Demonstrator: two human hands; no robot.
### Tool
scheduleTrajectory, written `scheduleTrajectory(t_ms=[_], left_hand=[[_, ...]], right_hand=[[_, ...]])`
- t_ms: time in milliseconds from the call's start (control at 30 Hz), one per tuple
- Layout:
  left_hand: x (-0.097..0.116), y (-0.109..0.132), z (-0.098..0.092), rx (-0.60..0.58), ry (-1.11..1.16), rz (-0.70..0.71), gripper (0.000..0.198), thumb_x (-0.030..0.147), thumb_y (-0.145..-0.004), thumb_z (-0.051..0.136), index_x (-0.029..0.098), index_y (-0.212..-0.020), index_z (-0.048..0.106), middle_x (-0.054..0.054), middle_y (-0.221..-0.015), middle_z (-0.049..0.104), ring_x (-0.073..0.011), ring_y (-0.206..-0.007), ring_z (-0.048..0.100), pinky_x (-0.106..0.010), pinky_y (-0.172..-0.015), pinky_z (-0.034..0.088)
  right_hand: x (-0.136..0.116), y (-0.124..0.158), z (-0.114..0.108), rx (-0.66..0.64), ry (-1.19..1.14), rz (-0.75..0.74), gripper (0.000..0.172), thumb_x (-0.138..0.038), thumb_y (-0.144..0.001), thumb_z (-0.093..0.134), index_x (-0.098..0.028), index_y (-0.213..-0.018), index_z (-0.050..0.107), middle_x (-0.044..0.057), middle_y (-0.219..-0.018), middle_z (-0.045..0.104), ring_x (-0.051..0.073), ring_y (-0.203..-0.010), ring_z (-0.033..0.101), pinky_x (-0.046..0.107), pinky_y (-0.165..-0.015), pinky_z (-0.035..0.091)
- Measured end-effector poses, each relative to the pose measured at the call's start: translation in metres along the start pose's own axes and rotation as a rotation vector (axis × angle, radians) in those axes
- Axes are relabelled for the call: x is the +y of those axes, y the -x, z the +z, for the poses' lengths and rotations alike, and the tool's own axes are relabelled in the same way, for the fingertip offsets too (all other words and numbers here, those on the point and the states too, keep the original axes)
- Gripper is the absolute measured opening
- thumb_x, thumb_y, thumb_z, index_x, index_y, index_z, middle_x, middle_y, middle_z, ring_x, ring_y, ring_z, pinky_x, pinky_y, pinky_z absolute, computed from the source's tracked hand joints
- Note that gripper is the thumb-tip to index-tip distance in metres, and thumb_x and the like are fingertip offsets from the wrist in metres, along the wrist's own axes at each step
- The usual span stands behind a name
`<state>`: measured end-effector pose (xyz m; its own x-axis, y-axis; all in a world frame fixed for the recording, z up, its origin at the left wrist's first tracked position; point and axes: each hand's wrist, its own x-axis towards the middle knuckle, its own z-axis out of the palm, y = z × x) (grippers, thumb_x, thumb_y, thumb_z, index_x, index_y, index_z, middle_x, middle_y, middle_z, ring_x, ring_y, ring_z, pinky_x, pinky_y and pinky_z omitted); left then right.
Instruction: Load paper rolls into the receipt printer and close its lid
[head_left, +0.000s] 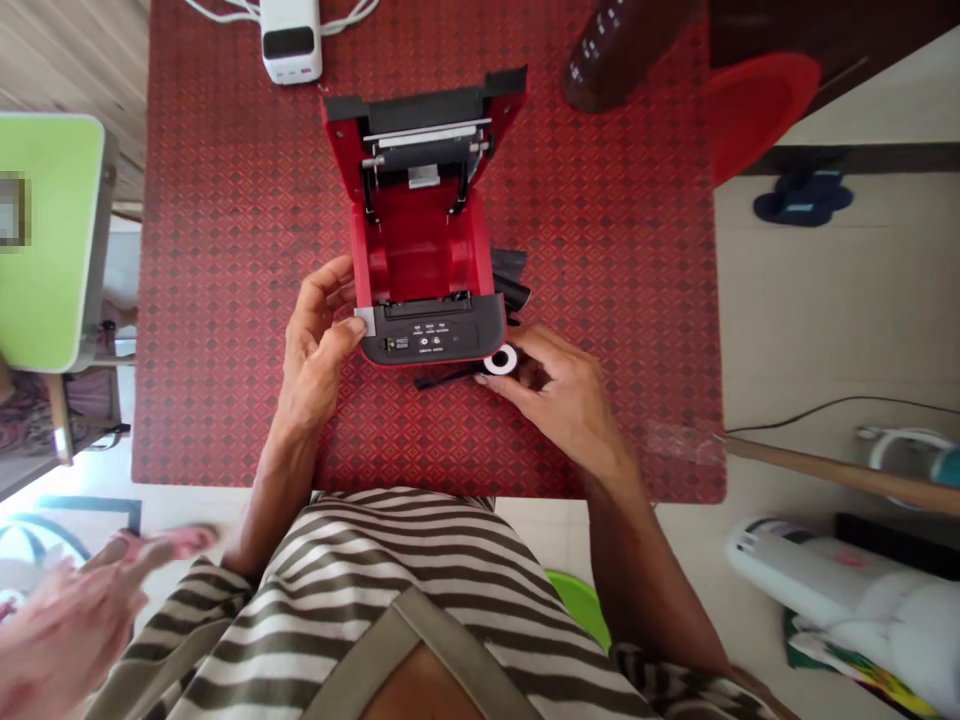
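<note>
The right hand (562, 390) holds a white roll (513, 360) in its fingers by the printer's near right corner; the left hand (311, 360) grips the left corner, probably to steady the printer (427, 255) on the counter (637, 280). Black pieces (514, 285) crowd its right side. The raised lid (424, 108) stands beyond, then a white device (291, 45) far left and a dark bottle (607, 55) far right.

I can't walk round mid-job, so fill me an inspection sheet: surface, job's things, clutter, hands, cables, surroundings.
Surface: red patterned table.
Job's things: printer, its lid raised; white roll at its near right corner.
Clutter: power bank and dark bottle at the far side; dark strips right of the printer.
Hands: left hand holds the printer's left side, thumb on its near corner; right hand holds the roll.
Cables: white cables beside the power bank; black cord at right.
Surroundings: green table at left; slippers on the floor at right.
</note>
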<state>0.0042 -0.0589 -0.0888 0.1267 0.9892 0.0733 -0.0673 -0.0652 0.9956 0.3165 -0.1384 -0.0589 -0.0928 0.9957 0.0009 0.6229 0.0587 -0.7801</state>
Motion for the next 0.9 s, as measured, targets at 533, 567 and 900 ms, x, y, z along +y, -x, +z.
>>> scheduleTrajectory(t_ms=[533,567,900], left_hand=[[0.001,0.006,0.007,-0.013,0.042,-0.049,0.079,0.078,-0.102,0.099,0.036,-0.165,0.076,-0.012,-0.163,0.086,-0.0409,-0.157,0.080,-0.056,-0.122,0.074],[0.003,0.007,0.008,-0.026,0.039,-0.065,0.079,0.077,-0.104,0.098,0.035,-0.167,0.074,-0.012,-0.163,0.086,-0.0402,-0.156,0.080,-0.055,-0.121,0.074],[0.004,0.012,0.018,-0.017,0.056,-0.072,0.068,0.063,-0.111,0.094,0.035,-0.168,0.072,-0.014,-0.175,0.080,-0.0411,-0.163,0.076,-0.055,-0.127,0.070]], right_hand=[[-0.096,-0.084,-0.068,-0.086,0.374,-0.374,0.019,-0.030,-0.113,0.087,-0.032,-0.131,0.091,0.009,-0.128,0.094,0.042,-0.124,0.090,0.063,-0.115,0.073],[-0.094,-0.094,-0.060,-0.113,0.394,-0.389,0.019,-0.027,-0.112,0.086,-0.032,-0.131,0.091,0.010,-0.126,0.093,0.043,-0.127,0.088,0.065,-0.116,0.072],[-0.090,-0.119,-0.030,-0.191,0.667,-0.391,0.011,-0.029,-0.116,0.076,-0.029,-0.112,0.086,0.017,-0.117,0.088,0.046,-0.118,0.084,0.064,-0.102,0.071]])
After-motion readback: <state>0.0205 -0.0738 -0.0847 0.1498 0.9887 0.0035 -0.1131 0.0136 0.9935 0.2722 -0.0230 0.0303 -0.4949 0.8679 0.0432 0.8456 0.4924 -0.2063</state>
